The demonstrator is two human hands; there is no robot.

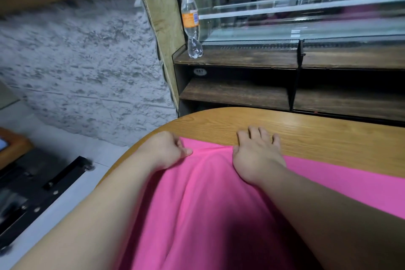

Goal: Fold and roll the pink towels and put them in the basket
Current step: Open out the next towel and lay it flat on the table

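Observation:
A pink towel (pixel 210 199) lies spread over the near part of a wooden table (pixel 317 133), its far edge running between my two hands. My left hand (pixel 168 149) is curled at the towel's far left corner and pinches the cloth between thumb and fingers. My right hand (pixel 256 153) rests on the far edge, thumb pressed into the pink cloth, its fingers spread flat on the bare wood beyond. The cloth between the hands is slightly bunched. No basket is in view.
Behind the table stands a dark wooden shelf unit (pixel 236 92) with a clear plastic bottle (pixel 191 24) on its top left corner. A rough grey wall (pixel 83 68) is at the left. The table's rounded left edge drops off to a pale floor (pixel 65 199).

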